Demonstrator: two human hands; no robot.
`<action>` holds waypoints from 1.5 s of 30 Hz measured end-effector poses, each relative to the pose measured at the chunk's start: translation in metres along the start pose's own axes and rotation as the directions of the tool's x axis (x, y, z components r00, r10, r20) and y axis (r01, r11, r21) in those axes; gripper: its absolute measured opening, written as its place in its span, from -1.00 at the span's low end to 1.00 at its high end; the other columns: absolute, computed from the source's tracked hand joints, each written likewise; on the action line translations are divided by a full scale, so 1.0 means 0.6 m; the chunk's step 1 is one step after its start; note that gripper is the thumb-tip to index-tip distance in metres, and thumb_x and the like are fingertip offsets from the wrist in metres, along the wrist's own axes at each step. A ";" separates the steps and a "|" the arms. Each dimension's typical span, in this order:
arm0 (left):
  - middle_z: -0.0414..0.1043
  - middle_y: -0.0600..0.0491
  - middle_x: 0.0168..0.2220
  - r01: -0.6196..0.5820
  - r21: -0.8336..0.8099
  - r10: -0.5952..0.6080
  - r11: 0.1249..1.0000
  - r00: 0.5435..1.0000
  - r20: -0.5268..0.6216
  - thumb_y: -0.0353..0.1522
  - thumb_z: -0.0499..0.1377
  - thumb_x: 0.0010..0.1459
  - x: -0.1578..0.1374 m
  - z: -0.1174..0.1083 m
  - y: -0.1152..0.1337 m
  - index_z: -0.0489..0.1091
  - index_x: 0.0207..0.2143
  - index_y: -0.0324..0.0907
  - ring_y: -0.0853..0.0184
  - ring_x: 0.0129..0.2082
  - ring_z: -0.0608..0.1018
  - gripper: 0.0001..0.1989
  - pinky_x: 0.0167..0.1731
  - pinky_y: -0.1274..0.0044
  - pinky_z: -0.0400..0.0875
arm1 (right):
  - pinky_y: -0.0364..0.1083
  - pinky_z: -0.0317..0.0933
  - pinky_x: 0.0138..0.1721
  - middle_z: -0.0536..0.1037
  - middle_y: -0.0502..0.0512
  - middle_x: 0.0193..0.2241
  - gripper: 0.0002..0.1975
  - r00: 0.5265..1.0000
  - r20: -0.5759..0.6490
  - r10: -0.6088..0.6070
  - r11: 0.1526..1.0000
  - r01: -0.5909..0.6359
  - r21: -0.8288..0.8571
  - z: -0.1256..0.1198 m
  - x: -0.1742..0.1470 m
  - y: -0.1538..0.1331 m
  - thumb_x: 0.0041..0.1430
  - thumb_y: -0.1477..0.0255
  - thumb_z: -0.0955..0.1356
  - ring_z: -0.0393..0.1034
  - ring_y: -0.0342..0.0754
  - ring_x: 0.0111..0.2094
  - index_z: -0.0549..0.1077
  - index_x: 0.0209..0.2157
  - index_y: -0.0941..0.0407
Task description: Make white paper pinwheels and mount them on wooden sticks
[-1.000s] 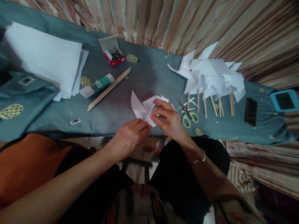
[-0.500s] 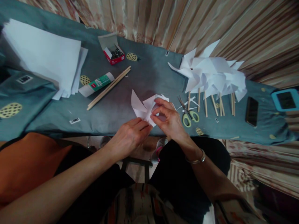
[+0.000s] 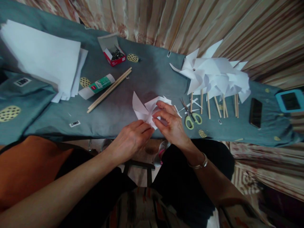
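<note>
A white paper pinwheel (image 3: 140,109) lies between my two hands near the table's front edge, its left blade curled upward. My left hand (image 3: 134,136) is closed, its fingertips pinching the paper at the near side. My right hand (image 3: 169,122) grips the pinwheel from the right, thumb and fingers bent around a folded part near its middle. What the fingertips cover at the centre is hidden. Just right of my right hand lie scissors (image 3: 190,117) with pale green handles, beside thin white paper strips (image 3: 196,103).
Finished pinwheels (image 3: 213,74) on wooden sticks lie at the right, near a dark phone (image 3: 256,112) and a blue-framed device (image 3: 291,100). Leftward are wooden sticks (image 3: 109,90), a green-and-white tube (image 3: 97,86), an open red box (image 3: 115,55) of small metal pieces and stacked paper (image 3: 45,52).
Both hands keep nearly the same hold on the paper pinwheel. The whole view has shifted very slightly; the other things on the table lie as before.
</note>
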State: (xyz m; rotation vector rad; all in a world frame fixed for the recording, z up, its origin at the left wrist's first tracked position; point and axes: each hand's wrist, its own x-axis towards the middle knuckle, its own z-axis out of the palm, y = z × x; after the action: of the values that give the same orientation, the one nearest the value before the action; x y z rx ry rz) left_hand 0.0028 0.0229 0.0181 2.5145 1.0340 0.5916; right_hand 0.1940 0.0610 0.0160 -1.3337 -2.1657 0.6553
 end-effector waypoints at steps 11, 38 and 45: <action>0.49 -0.08 -0.22 -0.019 0.011 0.020 1.000 0.999 -0.032 -0.48 0.08 0.25 0.000 0.001 0.000 0.45 -0.20 -0.30 0.21 -0.22 0.48 -0.85 -0.20 0.40 0.49 | 0.23 0.13 0.23 0.35 0.09 0.18 -0.74 0.997 0.046 -0.069 0.995 0.073 -0.071 0.005 -0.010 -0.002 0.26 0.50 0.26 0.17 0.13 0.22 0.54 -0.13 0.01; 0.45 -0.06 -0.27 0.004 0.127 -0.002 0.992 1.000 -0.020 -0.46 0.07 0.27 -0.004 0.004 -0.003 0.44 -0.23 -0.27 0.20 -0.28 0.47 -0.85 -0.29 0.40 0.43 | 0.19 0.15 0.24 0.31 0.18 0.24 -0.61 0.989 0.022 -0.144 0.976 0.146 -0.159 0.018 -0.027 -0.002 0.27 0.57 0.17 0.13 0.07 0.27 0.45 0.03 0.07; 0.46 -0.06 -0.26 0.009 0.196 -0.014 0.981 1.000 0.021 -0.48 0.06 0.26 -0.002 -0.008 -0.007 0.45 -0.22 -0.25 0.19 -0.28 0.47 -0.84 -0.29 0.40 0.42 | 0.20 0.15 0.23 0.43 0.14 0.15 -0.55 0.992 -0.120 -0.040 0.990 0.024 -0.136 -0.032 0.014 0.037 0.22 0.56 0.19 0.27 0.07 0.19 0.41 0.10 0.06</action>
State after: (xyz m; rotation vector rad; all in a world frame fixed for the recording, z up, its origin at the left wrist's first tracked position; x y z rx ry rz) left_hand -0.0027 0.0254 0.0198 2.6749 1.1485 0.4775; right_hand 0.2179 0.0800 0.0177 -1.3666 -2.1588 0.4102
